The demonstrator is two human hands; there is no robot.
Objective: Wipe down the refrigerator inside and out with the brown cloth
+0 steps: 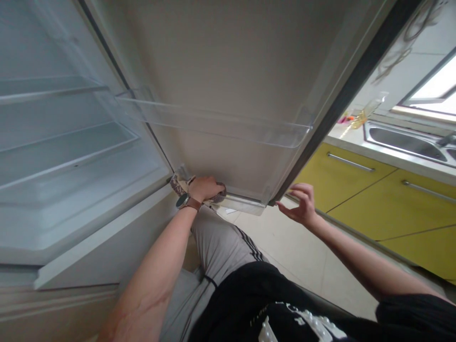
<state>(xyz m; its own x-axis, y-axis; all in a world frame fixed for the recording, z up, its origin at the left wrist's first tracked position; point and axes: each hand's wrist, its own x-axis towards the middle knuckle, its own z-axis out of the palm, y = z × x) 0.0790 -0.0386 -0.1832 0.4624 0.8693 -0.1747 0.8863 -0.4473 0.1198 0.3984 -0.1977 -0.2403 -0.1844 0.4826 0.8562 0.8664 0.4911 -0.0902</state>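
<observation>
My left hand point(205, 187), with a watch on its wrist, is closed on a patterned brown and cream cloth point(178, 184). It presses the cloth at the bottom of the open refrigerator door point(228, 57), by the low clear door shelf point(245, 206). Beside the door's lower outer corner is my right hand point(302, 204), its fingers curved and apart with nothing in them. The thumb tip is at the corner; whether it touches cannot be made out. Higher on the door runs another clear shelf point(221, 124).
On the left is the refrigerator interior point(53, 209) with glass shelves point(71, 145). To the right stand yellow cabinets point(356, 190) under a counter with a steel sink point(402, 142) and a bottle of yellow liquid point(366, 111). Light floor tiles point(285, 237) lie below the door.
</observation>
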